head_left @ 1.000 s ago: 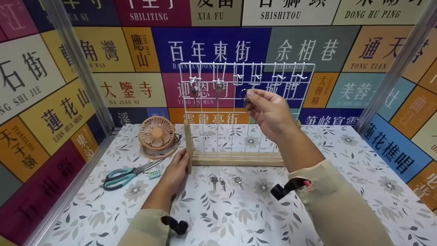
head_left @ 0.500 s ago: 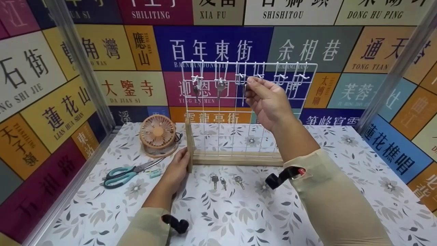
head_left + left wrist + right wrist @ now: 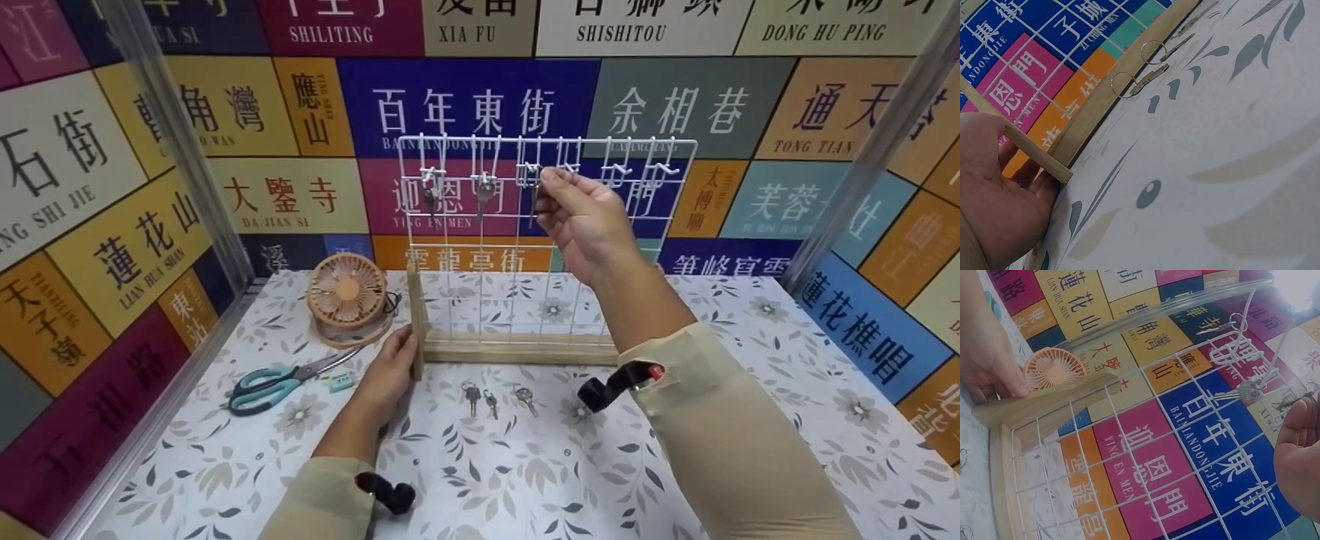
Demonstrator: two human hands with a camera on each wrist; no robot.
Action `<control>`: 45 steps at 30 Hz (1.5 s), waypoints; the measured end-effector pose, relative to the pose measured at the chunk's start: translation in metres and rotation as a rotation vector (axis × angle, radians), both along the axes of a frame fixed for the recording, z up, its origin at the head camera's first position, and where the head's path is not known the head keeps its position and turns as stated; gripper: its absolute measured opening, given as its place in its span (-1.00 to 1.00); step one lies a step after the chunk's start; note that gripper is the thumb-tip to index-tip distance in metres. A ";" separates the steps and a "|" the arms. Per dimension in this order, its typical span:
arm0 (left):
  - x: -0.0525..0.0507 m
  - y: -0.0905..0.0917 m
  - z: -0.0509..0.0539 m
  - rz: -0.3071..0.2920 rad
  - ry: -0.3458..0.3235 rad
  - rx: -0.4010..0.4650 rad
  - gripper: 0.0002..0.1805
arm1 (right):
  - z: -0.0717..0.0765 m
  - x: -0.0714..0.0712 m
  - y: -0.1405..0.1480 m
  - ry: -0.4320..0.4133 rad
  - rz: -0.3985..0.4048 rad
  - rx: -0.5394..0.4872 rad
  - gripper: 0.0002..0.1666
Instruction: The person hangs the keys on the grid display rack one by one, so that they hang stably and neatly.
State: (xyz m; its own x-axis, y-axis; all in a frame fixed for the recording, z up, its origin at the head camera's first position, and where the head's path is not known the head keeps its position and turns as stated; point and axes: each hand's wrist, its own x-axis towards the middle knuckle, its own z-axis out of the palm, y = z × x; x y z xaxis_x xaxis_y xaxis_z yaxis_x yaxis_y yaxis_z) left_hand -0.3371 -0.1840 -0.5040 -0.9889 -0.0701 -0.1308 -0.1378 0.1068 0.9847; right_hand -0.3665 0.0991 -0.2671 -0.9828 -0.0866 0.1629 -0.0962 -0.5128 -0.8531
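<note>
A white wire grid rack with a wooden base (image 3: pixel 517 351) stands upright on the table. My left hand (image 3: pixel 386 379) grips its left wooden post (image 3: pixel 1033 151), with fingers behind it in the left wrist view. At the third hook from the left, my right hand (image 3: pixel 589 229) pinches a key (image 3: pixel 535 201) by its ring end; the fingers partly hide the ring, so whether it sits on the hook I cannot tell. Keys hang from the first two hooks, one darker key (image 3: pixel 430 198) and one silver key (image 3: pixel 484 192). Three ringed keys (image 3: pixel 472 399) lie before the base.
An orange fan (image 3: pixel 346 290) stands left of the rack. Teal-handled scissors (image 3: pixel 262 388) lie in front of it, beside a small green item (image 3: pixel 340 382). More white hooks (image 3: pixel 616 172) line the grid's upper right. Sign-covered walls (image 3: pixel 465 105) enclose the table's back and sides.
My right hand has risen with the key to the third hook, then shifted only slightly. The left hand keeps its grip on the post.
</note>
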 end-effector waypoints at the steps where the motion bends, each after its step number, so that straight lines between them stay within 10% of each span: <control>1: 0.000 0.000 0.000 0.002 0.001 0.003 -0.40 | -0.001 0.000 0.000 -0.007 -0.005 0.002 -0.78; 13: -0.002 0.001 0.003 -0.008 -0.009 -0.005 -0.36 | -0.027 0.001 0.011 0.019 -0.012 0.067 -0.72; 24: -0.002 0.001 0.003 -0.004 -0.015 -0.029 -0.37 | -0.099 0.014 0.024 0.066 0.011 0.275 -0.97; 45: 0.000 -0.001 -0.001 -0.017 0.018 0.002 -0.37 | -0.198 0.004 0.027 -0.090 0.129 0.662 -0.63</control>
State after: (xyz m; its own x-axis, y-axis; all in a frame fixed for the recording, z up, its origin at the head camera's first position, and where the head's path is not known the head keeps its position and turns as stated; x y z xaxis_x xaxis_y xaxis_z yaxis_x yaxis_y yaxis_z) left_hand -0.3369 -0.1846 -0.5050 -0.9922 -0.0533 -0.1128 -0.1179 0.1070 0.9872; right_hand -0.3623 0.1263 -0.4650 -0.9651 -0.2576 -0.0466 0.0167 0.1172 -0.9930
